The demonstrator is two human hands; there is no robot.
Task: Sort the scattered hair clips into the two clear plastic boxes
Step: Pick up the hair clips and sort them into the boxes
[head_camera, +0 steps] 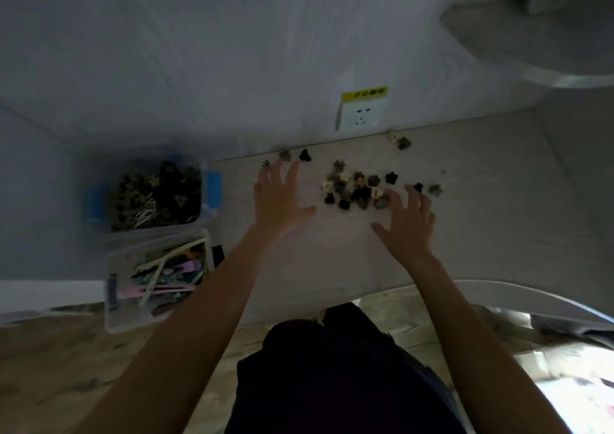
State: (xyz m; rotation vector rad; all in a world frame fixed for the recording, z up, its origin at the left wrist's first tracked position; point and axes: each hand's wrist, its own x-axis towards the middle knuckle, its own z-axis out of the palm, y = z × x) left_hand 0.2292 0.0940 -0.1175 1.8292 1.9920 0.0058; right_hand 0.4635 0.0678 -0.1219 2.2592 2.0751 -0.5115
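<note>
A pile of small claw hair clips (pixel 357 189), black, brown and cream, lies on the pale table (pixel 481 207). My left hand (pixel 279 198) is spread flat left of the pile, fingers near a few stray clips (pixel 304 155) by the wall. My right hand (pixel 408 221) rests open at the pile's right edge, fingertips touching clips. Two more clips (pixel 400 140) sit far back. A clear box with blue latches (pixel 212 184) at the left holds many small clips. In front of it a second clear box (pixel 133 317) holds long flat clips, pink, purple and cream.
A white wall socket (pixel 361 117) with a yellow label sits just above the table's back edge. Both boxes stand left of the table on a lower surface. My dark-clothed lap (pixel 332 367) is below the table's front edge, and wood flooring shows at the lower left.
</note>
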